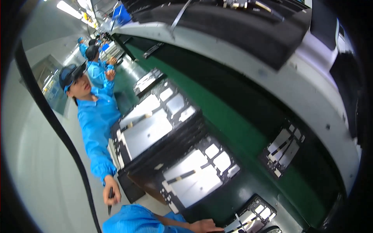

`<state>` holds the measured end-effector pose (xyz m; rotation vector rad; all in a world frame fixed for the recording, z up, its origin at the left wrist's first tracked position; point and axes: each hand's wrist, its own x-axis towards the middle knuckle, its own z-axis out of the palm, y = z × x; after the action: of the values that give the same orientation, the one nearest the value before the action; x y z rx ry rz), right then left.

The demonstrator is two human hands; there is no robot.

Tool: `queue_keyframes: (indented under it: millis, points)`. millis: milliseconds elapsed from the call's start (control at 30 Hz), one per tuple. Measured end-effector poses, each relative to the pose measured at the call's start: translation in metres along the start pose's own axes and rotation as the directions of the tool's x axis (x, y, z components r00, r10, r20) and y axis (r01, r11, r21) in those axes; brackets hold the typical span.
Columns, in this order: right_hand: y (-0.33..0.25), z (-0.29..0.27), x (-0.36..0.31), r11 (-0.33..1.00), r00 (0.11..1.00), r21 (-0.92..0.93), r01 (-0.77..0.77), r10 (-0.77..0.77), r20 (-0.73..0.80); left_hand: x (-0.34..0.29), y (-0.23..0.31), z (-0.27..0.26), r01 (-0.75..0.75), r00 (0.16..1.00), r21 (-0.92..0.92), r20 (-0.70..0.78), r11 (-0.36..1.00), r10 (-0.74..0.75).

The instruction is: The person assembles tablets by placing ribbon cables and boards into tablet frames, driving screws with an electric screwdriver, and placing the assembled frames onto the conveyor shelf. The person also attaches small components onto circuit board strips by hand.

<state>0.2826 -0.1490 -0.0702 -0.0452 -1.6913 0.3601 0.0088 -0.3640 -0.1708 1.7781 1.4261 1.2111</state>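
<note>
- A black cable (58,112) bends down the left side.
- A co-worker's hand (112,200) holds a dark stick-like tool (109,210).
- A big silver panel (151,130) sits on a dark stack, beside a second panel (186,190). Small marks there are too blurry to read.
- The person's left hand (204,226) is cut off by the bottom edge, right by a smaller panel (250,215). Its grip cannot be told.
- A green strip (217,116) gives room before the grey rail (256,70).
</note>
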Motion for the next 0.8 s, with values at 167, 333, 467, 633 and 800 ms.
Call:
queue_keyframes:
  millis: [167,333,467,633,800]
  points:
    - [-0.05,-0.015,-0.008,0.469,0.496,-0.195,-0.861,0.694,-0.522,-0.009,0.0,0.013,-0.001,0.994,-0.062,-0.109,0.998,-0.006]
    - [-0.041,-0.007,0.012,0.759,0.755,-0.271,-0.592,0.406,-0.515,-0.008,0.009,0.016,0.035,0.987,-0.084,-0.155,0.996,-0.048]
    - [-0.056,-0.034,-0.001,0.804,0.775,-0.206,-0.558,0.416,-0.476,-0.008,0.015,0.017,0.015,0.981,-0.092,-0.19,0.996,-0.032]
    - [-0.079,-0.056,-0.022,0.802,0.757,-0.189,-0.567,0.416,-0.505,-0.012,0.016,0.019,-0.026,0.988,0.024,-0.15,0.999,0.029]
    - [-0.098,-0.057,-0.034,0.796,0.721,-0.093,-0.598,0.483,-0.497,-0.019,0.018,0.022,-0.026,0.99,0.094,-0.137,0.995,0.039]
